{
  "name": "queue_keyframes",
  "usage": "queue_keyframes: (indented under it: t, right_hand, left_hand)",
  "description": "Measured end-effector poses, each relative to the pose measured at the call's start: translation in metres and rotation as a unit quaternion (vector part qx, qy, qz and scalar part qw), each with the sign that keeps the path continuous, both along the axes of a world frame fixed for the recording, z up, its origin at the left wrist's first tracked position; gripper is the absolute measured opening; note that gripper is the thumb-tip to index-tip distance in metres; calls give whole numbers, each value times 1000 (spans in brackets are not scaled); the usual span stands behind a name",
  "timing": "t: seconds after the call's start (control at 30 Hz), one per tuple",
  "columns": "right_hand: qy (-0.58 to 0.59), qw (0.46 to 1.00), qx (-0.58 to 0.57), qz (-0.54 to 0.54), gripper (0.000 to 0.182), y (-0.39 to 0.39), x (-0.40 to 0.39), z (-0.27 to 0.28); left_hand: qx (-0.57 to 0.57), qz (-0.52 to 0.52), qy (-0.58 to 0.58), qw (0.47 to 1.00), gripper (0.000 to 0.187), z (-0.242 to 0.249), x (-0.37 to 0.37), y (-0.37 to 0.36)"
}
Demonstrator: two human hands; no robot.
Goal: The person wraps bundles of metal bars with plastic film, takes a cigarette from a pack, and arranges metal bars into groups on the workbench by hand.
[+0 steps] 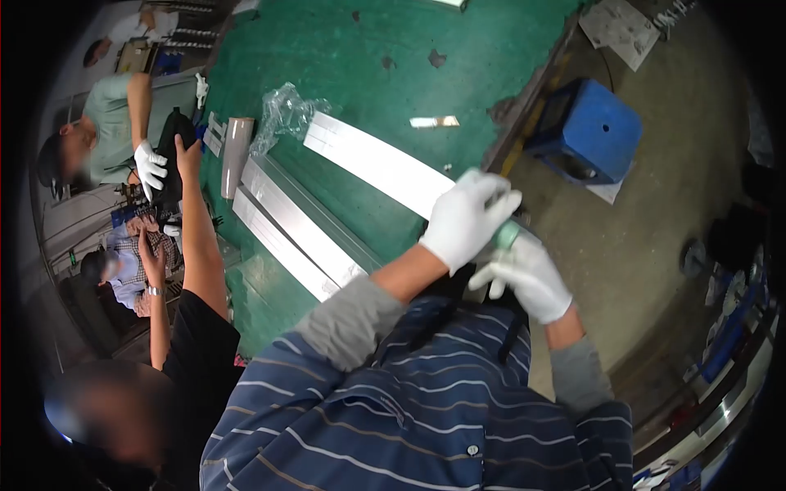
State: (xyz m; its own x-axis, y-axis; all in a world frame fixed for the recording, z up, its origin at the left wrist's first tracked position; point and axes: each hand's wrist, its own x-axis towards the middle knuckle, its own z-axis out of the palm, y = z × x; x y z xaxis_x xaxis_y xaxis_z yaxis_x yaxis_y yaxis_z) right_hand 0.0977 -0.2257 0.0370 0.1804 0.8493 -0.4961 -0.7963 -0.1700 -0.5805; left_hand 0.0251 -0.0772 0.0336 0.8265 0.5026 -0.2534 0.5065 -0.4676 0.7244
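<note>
The left hand, in a white glove, is over the near end of a long white strip, its fingers bent; I cannot tell whether it grips the strip. The right hand, also gloved, is just beside it, some fingers spread, touching a small green object between the two hands (blurred, so which hand holds it is unclear). The strip slants across the green desk at its near edge. To its left lie more long strips, with crumpled clear plastic and a brownish roll near their far ends. A small white-and-brown piece lies beyond the strip. A blue stool stands on the floor to the right; a co-worker in black reaches out at left.
</note>
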Motion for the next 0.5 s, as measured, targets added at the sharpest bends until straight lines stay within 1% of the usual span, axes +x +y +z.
queue_keyframes:
  t: [0.07, 0.13, 0.17, 0.2, 0.23, 0.3, 0.37, 0.43, 0.5]
  right_hand:
    - [-31, 998, -14, 53, 49, -10, 19, 2]
    - [-49, 991, -51, 117, 44, -11, 44, -7]
    - [-43, 991, -48, 117, 44, -9, 56, -14]
    - [-235, 957, -70, 152, 41, -7, 68, -24]
    - [-420, 885, -86, 180, 38, -4, 79, -35]
    - [-538, 829, -60, 141, 35, 1, 98, -59]
    - [-548, 825, -61, 122, 36, 9, 112, -94]
    - [-556, 822, -59, 104, 38, 12, 110, -123]
    - [-519, 840, -115, 111, 41, 16, 98, -145]
  left_hand:
    - [-5, 57, -70, 996, 22, 3, 26, 1]
    - [3, 39, -84, 996, 23, 5, 55, 12]
    - [5, 30, -90, 995, 23, 6, 62, 14]
    - [3, 25, -91, 996, 23, 4, 65, 13]
    - [3, 17, -94, 995, 24, 0, 69, 14]
    - [3, 3, -72, 997, 25, -15, 85, 24]
    - [-1, -21, -35, 999, 27, -32, 101, 33]
    - [-1, -32, -9, 999, 28, -48, 105, 36]
    - [-45, -41, 38, 997, 30, -62, 99, 39]
